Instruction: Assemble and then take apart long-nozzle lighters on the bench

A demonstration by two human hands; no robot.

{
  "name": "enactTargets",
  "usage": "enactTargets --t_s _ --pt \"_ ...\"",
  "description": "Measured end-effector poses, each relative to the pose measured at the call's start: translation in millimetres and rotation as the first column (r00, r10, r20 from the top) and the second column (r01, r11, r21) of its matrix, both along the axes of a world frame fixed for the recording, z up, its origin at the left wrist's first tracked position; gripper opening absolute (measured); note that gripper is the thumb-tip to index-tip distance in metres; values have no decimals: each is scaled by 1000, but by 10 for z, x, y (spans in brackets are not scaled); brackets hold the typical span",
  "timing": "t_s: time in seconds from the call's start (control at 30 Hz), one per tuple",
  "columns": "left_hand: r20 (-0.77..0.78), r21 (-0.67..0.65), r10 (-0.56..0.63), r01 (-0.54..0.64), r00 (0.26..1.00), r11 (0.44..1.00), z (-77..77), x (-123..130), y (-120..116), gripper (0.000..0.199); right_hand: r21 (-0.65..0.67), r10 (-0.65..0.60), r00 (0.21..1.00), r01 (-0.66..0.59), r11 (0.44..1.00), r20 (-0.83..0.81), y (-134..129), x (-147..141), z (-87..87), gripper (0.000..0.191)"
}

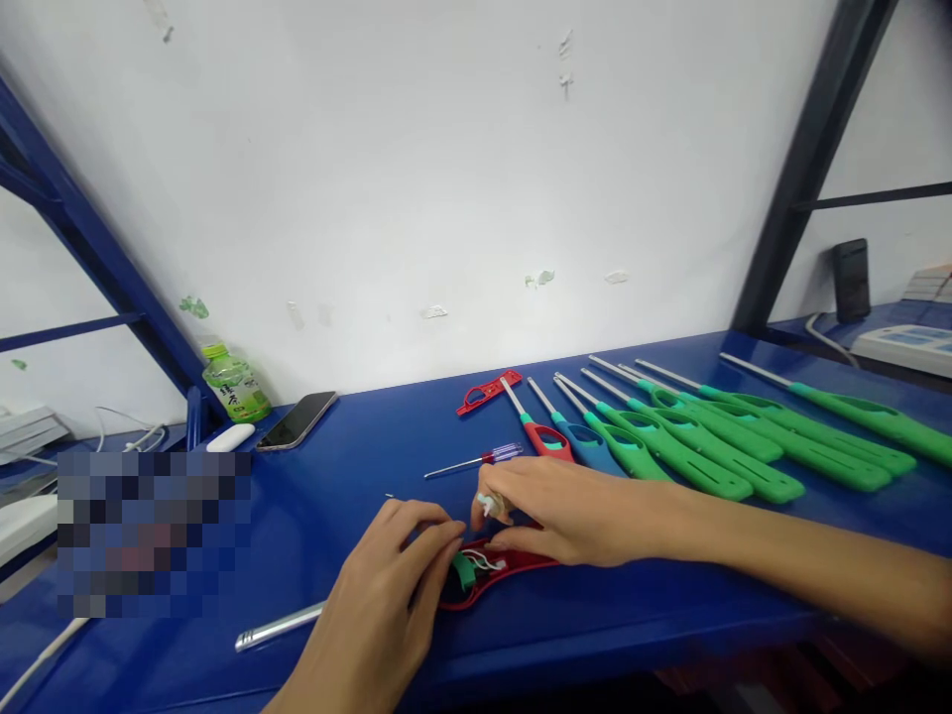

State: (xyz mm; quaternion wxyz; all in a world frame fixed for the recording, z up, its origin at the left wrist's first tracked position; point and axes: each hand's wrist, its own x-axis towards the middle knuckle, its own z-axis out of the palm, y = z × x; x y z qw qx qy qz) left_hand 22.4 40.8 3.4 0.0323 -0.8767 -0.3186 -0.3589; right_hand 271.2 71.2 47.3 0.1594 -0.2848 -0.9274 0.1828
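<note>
The site appears to be a workshop of assembly or repair type. Indicators: a blue workbench (372,436) against a marked white wall (446,178), flanked by dark posts (804,169); a screwdriver (476,461); a row of long-nosed lighters (714,446); an opened red casing (513,570) exposing white wires (487,562).

Green bottle (236,387) near a phone (298,421)

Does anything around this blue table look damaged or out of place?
Yes. The white wall has chipped patches interrupting its plain surface. By the left hand and right hand, a red handle lies open with white wires exposed, unlike the closed green handles.
</note>
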Motion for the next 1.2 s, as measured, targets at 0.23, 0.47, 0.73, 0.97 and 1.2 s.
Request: enactTargets --t_s 0.23,0.47,0.73,0.97,1.2 --pt "-2 -161 8 -8 1000 987 -1 5 3 24 105 31 993 -43 994 113 -4 -28 -45 9" --pt "10 -215 12 -9 1000 977 37 22 -4 25 255 57 982 -102 961 181 -7 -25 -47 3" --pt "16 -262 12 -7 1000 965 58 15 -2 25 388 68 985 -127 913 161 6 -30 -140 6" --pt "36 -273 17 -6 999 962 59 21 -12 19 407 43 995 -74 910 85 -7 -48 -167 10" --pt "41 -244 32 -21 999 970 53 39 -13 16 370 37 999 -45 928 27 -35 -67 -188 11"
